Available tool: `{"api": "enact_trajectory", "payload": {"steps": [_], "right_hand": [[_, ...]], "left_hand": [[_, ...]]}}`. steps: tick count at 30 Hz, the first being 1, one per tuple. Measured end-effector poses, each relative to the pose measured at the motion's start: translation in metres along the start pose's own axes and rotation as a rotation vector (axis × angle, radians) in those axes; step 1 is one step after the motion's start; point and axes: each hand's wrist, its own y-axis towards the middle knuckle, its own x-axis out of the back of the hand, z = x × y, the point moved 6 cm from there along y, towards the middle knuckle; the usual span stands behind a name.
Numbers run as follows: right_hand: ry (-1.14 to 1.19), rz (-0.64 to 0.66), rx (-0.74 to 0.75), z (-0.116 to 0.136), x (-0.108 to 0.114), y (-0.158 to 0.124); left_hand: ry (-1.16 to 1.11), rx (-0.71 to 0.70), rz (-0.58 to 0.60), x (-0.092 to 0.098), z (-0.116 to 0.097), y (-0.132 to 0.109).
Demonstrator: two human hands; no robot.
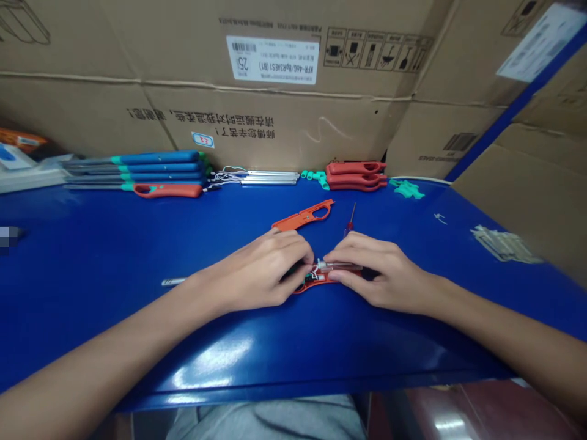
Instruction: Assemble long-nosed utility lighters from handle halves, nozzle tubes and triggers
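Several cardboard cartons (275, 122) stand upright along the far edge of a glossy blue work table (68, 263), printed labels and handling icons facing the bench. Far edge, left to right: a row of stacked stick lighters (158, 168) with blue bodies and teal collars, one orange-handled unit (167, 190) at the front of the row; a bundle of slim metal tubes with fine wires (268, 177); a cluster of teal caps (316, 177); a stack of red-orange handle shells (355, 177); and loose teal plastic pieces (406, 188). Crumpled clear packaging (504, 244) lies toward the right edge. Mid-table, a loose orange shell half (302, 215) lies angled just beyond the left hand (257, 269). A small red-handled screwdriver (349, 225) lies beyond the right hand (380, 272), near but not touching it. A short metal rod (174, 282) lies beside the left wrist, partly hidden. The work piece, an orange plastic shell (312, 286), sits low at the table's centre between both hands, with its middle largely covered. Left hand is curled over the shell's left end, gripping it; contact points are hidden. Right hand pinches a metal tube (339, 266) seated over the shell, thumb and forefinger closed on it. Thin white wires (318, 272) and a dark component show between the fingertips; details too small to tell.
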Motion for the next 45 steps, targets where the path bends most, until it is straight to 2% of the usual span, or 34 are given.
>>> {"api": "enact_trajectory", "payload": {"steps": [19, 33, 39, 45], "right_hand": [[-0.060, -0.006, 0.029, 0.0033, -0.0005, 0.0017], [-0.002, -0.007, 0.014, 0.0014, -0.0033, 0.0009], [-0.073, 0.048, 0.024, 0.0050, -0.0039, 0.0021], [-0.098, 0.079, -0.022, 0.0008, -0.0042, 0.0005]], "left_hand": [[-0.027, -0.015, -0.021, -0.0015, -0.0017, 0.0002], [-0.029, -0.013, -0.023, 0.0001, -0.0032, 0.0004], [0.025, -0.002, 0.005, 0.0062, -0.0035, -0.0012], [0.079, 0.072, 0.100, 0.0050, 0.0036, -0.0027]]}}
